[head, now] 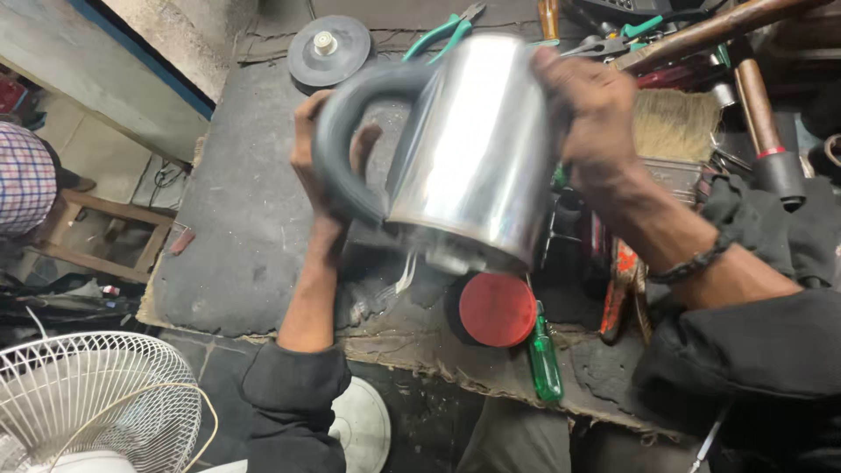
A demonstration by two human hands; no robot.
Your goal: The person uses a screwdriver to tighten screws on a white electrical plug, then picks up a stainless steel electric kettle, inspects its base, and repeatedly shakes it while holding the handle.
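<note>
Kettle (477, 149) is held tilted above the counter (236, 219): left hand (328, 166) wrapped around its black handle (346, 131), right hand (591, 109) gripping the steel body's far side. Seemingly an inspection step; turning it further needs both grips firm.

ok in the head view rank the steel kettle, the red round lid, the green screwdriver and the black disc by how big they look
1. steel kettle, though held nearest the camera
2-3. black disc and red round lid, too alike to rank
4. green screwdriver
</note>
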